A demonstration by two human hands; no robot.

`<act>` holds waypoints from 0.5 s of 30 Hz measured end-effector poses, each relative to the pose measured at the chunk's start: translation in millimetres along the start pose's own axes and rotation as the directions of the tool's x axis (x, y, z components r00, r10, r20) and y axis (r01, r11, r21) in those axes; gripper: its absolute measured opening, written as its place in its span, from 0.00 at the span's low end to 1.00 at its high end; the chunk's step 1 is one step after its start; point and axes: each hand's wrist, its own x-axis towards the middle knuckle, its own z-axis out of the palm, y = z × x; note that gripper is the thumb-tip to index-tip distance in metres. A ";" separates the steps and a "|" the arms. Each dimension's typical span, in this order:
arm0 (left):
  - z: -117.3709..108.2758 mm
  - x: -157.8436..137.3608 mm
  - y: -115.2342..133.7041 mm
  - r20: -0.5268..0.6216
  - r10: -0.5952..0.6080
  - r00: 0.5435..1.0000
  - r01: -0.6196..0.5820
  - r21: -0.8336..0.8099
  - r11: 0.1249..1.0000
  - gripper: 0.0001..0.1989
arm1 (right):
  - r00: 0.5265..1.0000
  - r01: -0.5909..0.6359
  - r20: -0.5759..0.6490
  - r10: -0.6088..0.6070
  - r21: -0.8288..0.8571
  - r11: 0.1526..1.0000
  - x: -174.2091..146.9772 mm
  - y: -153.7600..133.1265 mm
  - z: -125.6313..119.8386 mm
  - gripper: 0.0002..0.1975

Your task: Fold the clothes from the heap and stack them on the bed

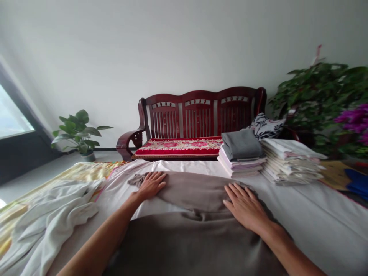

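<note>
A grey-brown garment (186, 241) is spread over the pale sheet in front of me, its near part reaching the bottom of the view. Its far section runs sideways to a gathered end at the left, with a bunched fold near the middle. My left hand (152, 184) lies flat on that far section close to the gathered end, fingers stretched. On the garment's right side rests my right hand (244, 205), palm down with fingers spread. Neither hand grips the cloth. Whether the garment is trousers or a top, I cannot tell.
A loose white cloth (61, 218) lies crumpled at left. Two folded-clothes stacks stand back right: one topped with a dark grey piece (241, 145), the other whitish (293, 163). Behind are a wooden bench (198, 115), a patterned cushion (266, 125) and a potted plant (77, 132).
</note>
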 end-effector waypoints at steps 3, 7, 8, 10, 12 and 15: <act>2.9 -7.7 -17.1 -0.038 -0.116 0.993 0.117 0.031 0.993 0.27 | 1.000 0.007 -0.006 -0.007 -0.011 1.000 -0.3 -0.7 -0.7 0.29; -0.5 -5.0 -7.1 -0.091 -0.293 0.952 0.295 0.002 0.956 0.24 | 1.000 -0.023 0.003 0.023 0.021 1.000 0.0 -2.4 -4.5 0.28; -3.0 -4.0 -3.8 -0.113 -0.335 0.935 0.335 -0.017 0.942 0.23 | 0.999 -0.031 0.007 0.031 0.033 0.999 -0.1 -2.8 -5.7 0.28; -10.1 -3.9 -0.9 -0.165 -0.420 0.892 0.411 -0.091 0.907 0.22 | 0.999 -0.038 0.014 0.037 0.053 0.998 -0.2 -3.5 -8.0 0.28; -19.0 -7.3 -3.8 -0.189 -0.507 0.841 0.477 -0.181 0.860 0.21 | 0.999 -0.036 0.015 0.035 0.063 0.997 -0.3 -4.0 -10.2 0.28; -31.1 -19.1 -13.7 -0.125 -0.526 0.841 0.489 -0.240 0.839 0.17 | 0.999 -0.035 0.011 0.034 0.073 0.997 -0.2 -4.5 -12.4 0.28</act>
